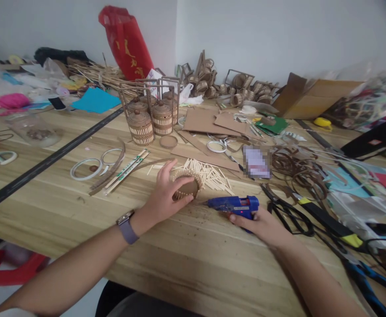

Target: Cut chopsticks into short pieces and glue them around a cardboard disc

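Observation:
My left hand (165, 189), a watch on its wrist, grips a small round basket (187, 189) made of a brown base ringed by short pale sticks. Its thumb and a finger reach over the near rim, and the basket rests on the wooden table. In my right hand (262, 224) is a blue hot glue gun (234, 203), a small red light showing on its side. The nozzle points left and stops a little short of the basket. Behind the basket lies a loose heap of short wooden sticks (209, 174).
Lidded stick baskets (140, 127) in tall frames stand behind, beside a woven ring (168, 141). White tape rolls (86, 169) and packaged chopsticks (127, 171) lie left. Scissors (287, 209), a yellow-black cutter (328, 220) and brown strips (288, 163) crowd the right. Cardboard pieces (209, 121) lie farther back.

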Available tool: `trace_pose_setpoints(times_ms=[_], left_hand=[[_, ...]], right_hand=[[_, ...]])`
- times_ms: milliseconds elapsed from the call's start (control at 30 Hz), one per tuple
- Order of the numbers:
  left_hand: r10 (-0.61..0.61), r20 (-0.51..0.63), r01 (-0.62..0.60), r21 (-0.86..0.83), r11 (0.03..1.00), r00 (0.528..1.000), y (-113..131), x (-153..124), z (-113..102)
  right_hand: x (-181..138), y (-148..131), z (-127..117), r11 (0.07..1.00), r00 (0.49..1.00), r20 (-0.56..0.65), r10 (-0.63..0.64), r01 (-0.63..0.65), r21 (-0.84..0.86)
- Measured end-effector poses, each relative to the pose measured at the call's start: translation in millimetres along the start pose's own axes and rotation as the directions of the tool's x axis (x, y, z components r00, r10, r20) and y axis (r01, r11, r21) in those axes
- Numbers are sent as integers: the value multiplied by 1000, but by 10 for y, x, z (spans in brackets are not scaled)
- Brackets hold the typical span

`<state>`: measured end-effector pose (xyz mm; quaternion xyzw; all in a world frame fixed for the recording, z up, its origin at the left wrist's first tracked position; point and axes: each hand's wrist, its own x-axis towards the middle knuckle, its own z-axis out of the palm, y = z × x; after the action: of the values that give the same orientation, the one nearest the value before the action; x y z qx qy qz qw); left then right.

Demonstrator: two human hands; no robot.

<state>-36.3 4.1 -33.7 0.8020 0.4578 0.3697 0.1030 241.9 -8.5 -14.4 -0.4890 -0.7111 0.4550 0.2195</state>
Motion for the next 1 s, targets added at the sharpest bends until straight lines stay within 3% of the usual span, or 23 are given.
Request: trace_pose_setpoints(times_ms=[233,633,1000], left_hand=[[81,1,-81,126,989,997,20,35,16],[30,101,-46,161,986,994,53,65,73],[39,120,-62,192,979,992,43,66,89]], right_hand=[[8,-7,82,999,997,-75,-34,31,-39],[1,-33,193,983,983,-182,-34,-1,-186],[13,-111,283,974,986,-144,-81,48,-222]])
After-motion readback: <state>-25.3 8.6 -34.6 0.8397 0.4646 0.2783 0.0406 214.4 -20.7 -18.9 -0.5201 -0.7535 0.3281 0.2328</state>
